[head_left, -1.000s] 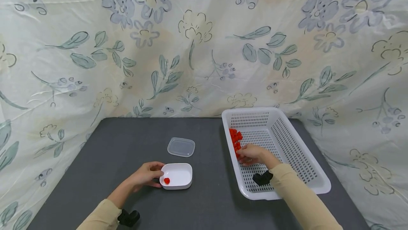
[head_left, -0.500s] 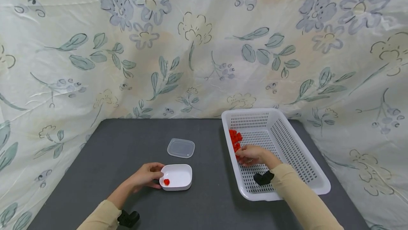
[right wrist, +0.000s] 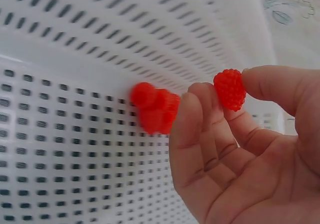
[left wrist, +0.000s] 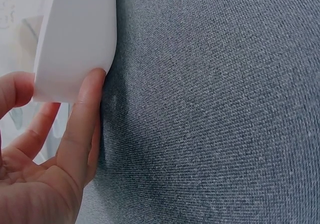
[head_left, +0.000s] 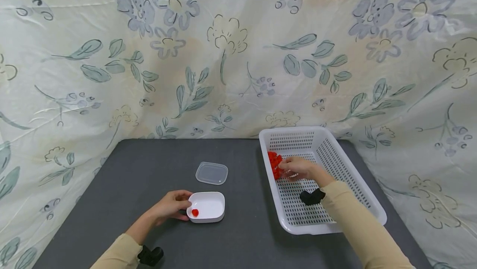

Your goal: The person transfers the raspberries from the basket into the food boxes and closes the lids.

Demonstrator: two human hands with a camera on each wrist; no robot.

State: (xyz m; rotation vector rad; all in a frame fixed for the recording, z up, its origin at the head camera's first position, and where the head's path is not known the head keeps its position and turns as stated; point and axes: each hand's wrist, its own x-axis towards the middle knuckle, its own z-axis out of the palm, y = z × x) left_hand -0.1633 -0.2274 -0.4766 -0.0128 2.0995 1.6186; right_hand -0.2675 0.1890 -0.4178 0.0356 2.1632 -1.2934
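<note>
My right hand (head_left: 299, 168) is over the left side of a white slotted basket (head_left: 275, 198). In the right wrist view it pinches a red raspberry (right wrist: 230, 90) between thumb and fingertips. More raspberries (right wrist: 155, 107) lie bunched against the basket wall, past the fingers. My left hand (head_left: 170, 207) grips the left end of a small white box (head_left: 211, 207) on the table, thumb at the rim. One raspberry (head_left: 195, 212) sits inside that box, near its left end. The left wrist view shows fingertips (left wrist: 93, 84) against the box's outer side.
Behind the box, a clear plastic lid (head_left: 211, 173) lies flat on the dark grey table (head_left: 160, 163). A flowered cloth (head_left: 231, 74) hangs along the back and sides. Black straps with small cameras (head_left: 150, 256) sit at both wrists.
My right hand has drawn up and slightly back from the near end of the raspberry bunch, a raspberry in its pinch. The left hand and the box stay where they were.
</note>
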